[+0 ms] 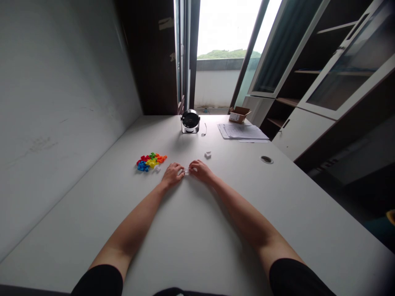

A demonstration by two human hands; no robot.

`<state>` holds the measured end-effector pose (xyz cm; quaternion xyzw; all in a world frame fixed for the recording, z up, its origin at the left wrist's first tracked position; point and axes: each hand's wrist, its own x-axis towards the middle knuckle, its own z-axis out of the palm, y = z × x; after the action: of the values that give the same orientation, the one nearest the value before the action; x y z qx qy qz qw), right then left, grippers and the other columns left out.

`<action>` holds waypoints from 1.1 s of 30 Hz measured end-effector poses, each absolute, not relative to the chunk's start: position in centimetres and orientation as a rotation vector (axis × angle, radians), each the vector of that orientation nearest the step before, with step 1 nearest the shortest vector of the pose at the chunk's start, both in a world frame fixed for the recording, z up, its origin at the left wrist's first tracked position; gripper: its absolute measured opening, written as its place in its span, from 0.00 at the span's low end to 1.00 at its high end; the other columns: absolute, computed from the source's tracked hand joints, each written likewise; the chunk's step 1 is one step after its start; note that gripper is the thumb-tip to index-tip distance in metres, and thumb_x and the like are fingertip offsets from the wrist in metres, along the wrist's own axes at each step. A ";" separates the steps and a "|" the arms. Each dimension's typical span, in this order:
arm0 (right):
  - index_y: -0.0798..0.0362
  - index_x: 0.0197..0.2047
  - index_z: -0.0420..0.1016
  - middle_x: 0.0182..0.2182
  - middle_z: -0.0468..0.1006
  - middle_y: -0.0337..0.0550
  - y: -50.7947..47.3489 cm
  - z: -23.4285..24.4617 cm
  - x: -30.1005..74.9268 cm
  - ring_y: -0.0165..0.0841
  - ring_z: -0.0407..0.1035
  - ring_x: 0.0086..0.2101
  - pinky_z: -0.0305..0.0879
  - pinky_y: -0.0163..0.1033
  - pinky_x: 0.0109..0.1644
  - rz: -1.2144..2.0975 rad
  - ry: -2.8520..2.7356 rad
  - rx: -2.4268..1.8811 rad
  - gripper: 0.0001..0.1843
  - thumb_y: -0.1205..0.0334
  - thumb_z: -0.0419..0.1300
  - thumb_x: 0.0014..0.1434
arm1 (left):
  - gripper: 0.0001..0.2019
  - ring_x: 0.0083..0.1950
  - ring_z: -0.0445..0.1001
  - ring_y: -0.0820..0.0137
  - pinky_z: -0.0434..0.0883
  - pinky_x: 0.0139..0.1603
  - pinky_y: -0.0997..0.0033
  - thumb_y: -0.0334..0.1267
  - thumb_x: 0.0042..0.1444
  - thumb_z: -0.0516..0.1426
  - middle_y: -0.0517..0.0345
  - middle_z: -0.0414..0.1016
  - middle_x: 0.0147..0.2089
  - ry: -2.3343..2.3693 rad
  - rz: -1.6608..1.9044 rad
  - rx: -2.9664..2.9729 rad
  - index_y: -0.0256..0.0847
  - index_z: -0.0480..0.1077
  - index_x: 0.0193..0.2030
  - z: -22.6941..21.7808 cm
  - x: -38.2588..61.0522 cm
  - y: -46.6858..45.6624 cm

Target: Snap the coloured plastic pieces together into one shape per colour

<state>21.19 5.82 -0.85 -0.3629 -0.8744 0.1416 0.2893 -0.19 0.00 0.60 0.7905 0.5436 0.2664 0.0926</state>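
Left hand (173, 174) and right hand (200, 169) pinch a clear piece (187, 171).
Early, I judge: pile (151, 163) loose, white piece (207, 155) apart.

No legible text — the box label (234, 117) is too small.

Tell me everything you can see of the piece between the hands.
The piece is small and whitish, perhaps clear plastic, its details too small to make out. The left hand and right hand hold it from either side, partly hiding it. It is low over the table; whether they touch is unclear.
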 end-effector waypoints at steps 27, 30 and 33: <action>0.49 0.43 0.75 0.39 0.77 0.42 5.2 -0.1 21.4 0.36 0.68 0.43 0.64 0.38 0.48 0.354 -2.361 -0.979 0.07 0.64 0.63 0.60 | 0.08 0.54 0.69 0.59 0.66 0.60 0.58 0.39 0.59 0.57 0.50 0.72 0.50 1.642 0.832 2.318 0.44 0.76 0.44 0.3 -0.5 0.3; 0.49 0.39 0.74 0.37 0.76 0.42 5.6 -0.3 21.8 0.35 0.67 0.41 0.63 0.37 0.45 0.297 -2.374 -1.008 0.05 0.67 0.61 0.58 | 0.08 0.55 0.69 0.59 0.66 0.61 0.58 0.39 0.60 0.57 0.50 0.72 0.51 1.652 0.815 2.306 0.44 0.76 0.43 0.3 -0.4 0.3; 0.50 0.36 0.74 0.35 0.75 0.43 6.3 -0.5 22.7 0.36 0.66 0.39 0.62 0.37 0.44 0.227 -2.348 -1.104 0.03 0.67 0.61 0.57 | 0.08 0.54 0.69 0.59 0.66 0.61 0.58 0.38 0.60 0.56 0.50 0.72 0.50 1.649 0.829 2.304 0.44 0.76 0.43 0.2 -0.5 0.3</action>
<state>22.72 6.34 -0.53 -0.4085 -0.8692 0.0842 0.2655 -0.45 0.31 0.22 0.7770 0.5561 0.2796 0.0943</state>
